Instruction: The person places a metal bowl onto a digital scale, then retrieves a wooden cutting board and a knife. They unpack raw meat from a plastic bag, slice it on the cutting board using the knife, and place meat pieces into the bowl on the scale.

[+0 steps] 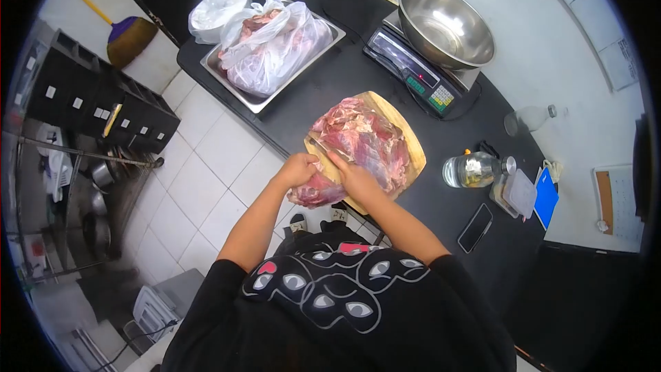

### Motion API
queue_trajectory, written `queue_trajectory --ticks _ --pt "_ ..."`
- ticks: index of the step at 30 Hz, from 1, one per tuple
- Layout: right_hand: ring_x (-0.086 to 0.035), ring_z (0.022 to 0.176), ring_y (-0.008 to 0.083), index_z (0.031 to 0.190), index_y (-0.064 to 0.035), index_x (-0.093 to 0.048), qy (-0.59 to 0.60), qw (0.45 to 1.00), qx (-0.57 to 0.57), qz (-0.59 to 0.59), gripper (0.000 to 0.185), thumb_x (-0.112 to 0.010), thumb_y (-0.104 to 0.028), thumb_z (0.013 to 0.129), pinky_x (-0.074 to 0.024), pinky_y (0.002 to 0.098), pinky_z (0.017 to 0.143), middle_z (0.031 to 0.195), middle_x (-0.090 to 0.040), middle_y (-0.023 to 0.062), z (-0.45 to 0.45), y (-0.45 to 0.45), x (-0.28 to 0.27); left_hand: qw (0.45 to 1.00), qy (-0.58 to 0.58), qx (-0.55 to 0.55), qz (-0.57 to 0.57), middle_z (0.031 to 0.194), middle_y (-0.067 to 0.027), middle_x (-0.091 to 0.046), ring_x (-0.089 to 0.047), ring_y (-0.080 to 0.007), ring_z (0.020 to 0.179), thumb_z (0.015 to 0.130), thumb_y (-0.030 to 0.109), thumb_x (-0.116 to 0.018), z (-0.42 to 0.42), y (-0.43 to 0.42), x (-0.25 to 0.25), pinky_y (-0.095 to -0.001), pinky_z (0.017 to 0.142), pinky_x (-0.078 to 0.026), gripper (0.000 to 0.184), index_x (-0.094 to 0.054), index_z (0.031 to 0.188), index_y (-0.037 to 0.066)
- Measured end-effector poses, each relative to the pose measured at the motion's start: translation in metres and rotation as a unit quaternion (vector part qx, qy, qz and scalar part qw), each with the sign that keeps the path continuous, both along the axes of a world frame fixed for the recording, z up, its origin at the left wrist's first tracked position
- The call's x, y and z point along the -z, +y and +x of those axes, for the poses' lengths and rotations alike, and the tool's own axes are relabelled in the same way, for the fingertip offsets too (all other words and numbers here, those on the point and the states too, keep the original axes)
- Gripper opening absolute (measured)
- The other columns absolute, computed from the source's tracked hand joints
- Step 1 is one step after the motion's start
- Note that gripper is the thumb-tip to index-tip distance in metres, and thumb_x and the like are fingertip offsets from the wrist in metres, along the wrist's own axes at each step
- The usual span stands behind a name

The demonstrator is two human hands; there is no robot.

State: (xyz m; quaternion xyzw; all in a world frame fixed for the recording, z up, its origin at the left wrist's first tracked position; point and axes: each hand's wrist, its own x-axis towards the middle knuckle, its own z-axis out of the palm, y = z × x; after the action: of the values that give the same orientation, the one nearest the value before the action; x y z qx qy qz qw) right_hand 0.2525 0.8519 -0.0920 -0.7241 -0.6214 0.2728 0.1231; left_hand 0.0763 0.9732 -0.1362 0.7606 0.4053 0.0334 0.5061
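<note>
A large slab of raw red meat (pixel 365 139) with pale fat and membrane lies on a wooden cutting board (pixel 415 148). One piece of the meat hangs over the board's near-left edge. My left hand (pixel 299 169) is closed on that overhanging piece of meat (pixel 315 191). Beside it, my right hand (pixel 352 179) is closed, its index finger stretched forward along a thin, narrow knife (pixel 319 146) against the meat. Only a sliver of the blade shows; the handle is hidden in my palm.
On the black table (pixel 317 48) stand a metal tray (pixel 335 36) with bagged meat (pixel 275 55), a digital scale (pixel 420 81) under a steel bowl (pixel 447 24), a glass bottle (pixel 475 169), a lidded plastic container (pixel 516 193) and a phone (pixel 475 228). Shelving (pixel 103 89) is at left.
</note>
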Motion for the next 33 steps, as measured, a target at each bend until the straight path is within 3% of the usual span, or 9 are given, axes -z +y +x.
queue_trajectory --ticks 2,5,12,17,21,24,27,30,33 --pt "-0.062 0.075 0.0414 0.14 -0.0329 -0.031 -0.001 0.999 0.016 -0.03 0.054 -0.042 -0.015 0.089 -0.0476 0.0513 0.069 0.082 -0.063 0.0241 -0.006 0.014 0.0 0.999 -0.044 0.011 0.002 0.081 -0.0176 -0.066 -0.064 -0.0299 0.073 0.079 0.014 -0.052 -0.009 -0.009 -0.006 -0.0362 0.069 -0.05 0.024 -0.068 0.097 0.009" --pt "-0.061 0.078 0.0425 0.139 -0.0319 -0.033 -0.026 0.999 0.02 -0.04 0.054 -0.043 -0.014 0.089 -0.0469 0.0516 0.073 0.084 -0.062 0.025 -0.009 0.012 -0.007 0.996 -0.018 -0.078 0.037 0.079 -0.017 -0.066 -0.064 -0.029 0.073 0.081 0.015 -0.052 -0.027 -0.009 -0.037 -0.0364 0.069 -0.049 0.022 -0.067 0.095 0.008" --pt "-0.062 0.075 0.0398 0.142 -0.0375 -0.022 -0.045 0.99 0.115 -0.066 0.061 -0.045 -0.016 0.089 -0.0482 0.0504 0.067 0.081 -0.062 0.0237 -0.004 -0.109 -0.026 0.979 -0.064 -0.134 0.137 0.082 -0.0185 -0.064 -0.062 -0.0345 0.078 0.082 0.018 -0.052 -0.028 -0.008 -0.056 -0.0394 0.069 -0.049 0.018 -0.064 0.088 0.005" --pt "-0.062 0.07 0.0396 0.143 -0.0352 -0.021 -0.09 0.979 0.148 -0.111 0.06 -0.045 -0.017 0.091 -0.0479 0.0506 0.064 0.076 -0.061 0.0228 -0.02 -0.173 -0.008 0.965 -0.089 -0.159 0.189 0.081 -0.0195 -0.063 -0.061 -0.0375 0.077 0.082 0.015 -0.052 -0.031 0.01 -0.049 -0.0405 0.069 -0.048 0.016 -0.062 0.088 0.005" --pt "-0.061 0.068 0.0398 0.142 -0.0321 -0.024 -0.08 0.977 0.173 -0.098 0.056 -0.043 -0.017 0.092 -0.0477 0.0511 0.064 0.073 -0.061 0.0225 -0.028 -0.192 -0.022 0.939 -0.108 -0.248 0.212 0.074 -0.0176 -0.063 -0.06 -0.0285 0.067 0.083 0.015 -0.051 -0.056 0.056 -0.075 -0.0369 0.064 -0.048 0.016 -0.062 0.083 0.003" --pt "-0.061 0.069 0.0401 0.141 -0.0312 -0.026 -0.077 0.975 0.185 -0.098 0.054 -0.043 -0.018 0.092 -0.0474 0.0513 0.064 0.073 -0.062 0.0222 -0.033 -0.192 -0.027 0.939 -0.094 -0.246 0.22 0.07 -0.0146 -0.061 -0.059 -0.0211 0.066 0.084 0.014 -0.051 -0.072 0.069 -0.119 -0.0347 0.063 -0.047 0.016 -0.061 0.083 0.002" --pt "-0.061 0.077 0.0422 0.142 -0.0302 -0.026 -0.042 0.971 0.202 -0.125 0.054 -0.043 -0.018 0.092 -0.0467 0.0513 0.071 0.083 -0.063 0.025 -0.038 -0.185 -0.045 0.943 -0.144 -0.211 0.214 0.067 -0.0081 -0.06 -0.056 -0.014 0.065 0.085 0.011 -0.052 -0.074 0.075 -0.132 -0.03 0.061 -0.046 0.014 -0.06 0.082 0.001" --pt "-0.059 0.089 0.0446 0.142 -0.0293 -0.027 0.046 0.964 0.249 -0.079 0.055 -0.045 -0.017 0.092 -0.0455 0.0495 0.081 0.092 -0.062 0.0282 -0.042 -0.187 -0.049 0.943 -0.275 -0.145 0.121 0.068 -0.0013 -0.058 -0.052 -0.0083 0.066 0.087 0.009 -0.052 -0.06 0.077 -0.133 -0.025 0.061 -0.044 0.012 -0.059 0.082 0.001" --pt "-0.056 0.098 0.0456 0.142 -0.0288 -0.027 0.118 0.936 0.33 0.021 0.057 -0.047 -0.014 0.091 -0.044 0.0472 0.087 0.102 -0.06 0.0289 -0.054 -0.19 -0.066 0.936 -0.322 -0.131 0.054 0.075 0.0018 -0.057 -0.051 -0.0055 0.071 0.09 0.008 -0.052 -0.02 0.052 -0.132 -0.0221 0.063 -0.044 0.009 -0.059 0.085 0.004"
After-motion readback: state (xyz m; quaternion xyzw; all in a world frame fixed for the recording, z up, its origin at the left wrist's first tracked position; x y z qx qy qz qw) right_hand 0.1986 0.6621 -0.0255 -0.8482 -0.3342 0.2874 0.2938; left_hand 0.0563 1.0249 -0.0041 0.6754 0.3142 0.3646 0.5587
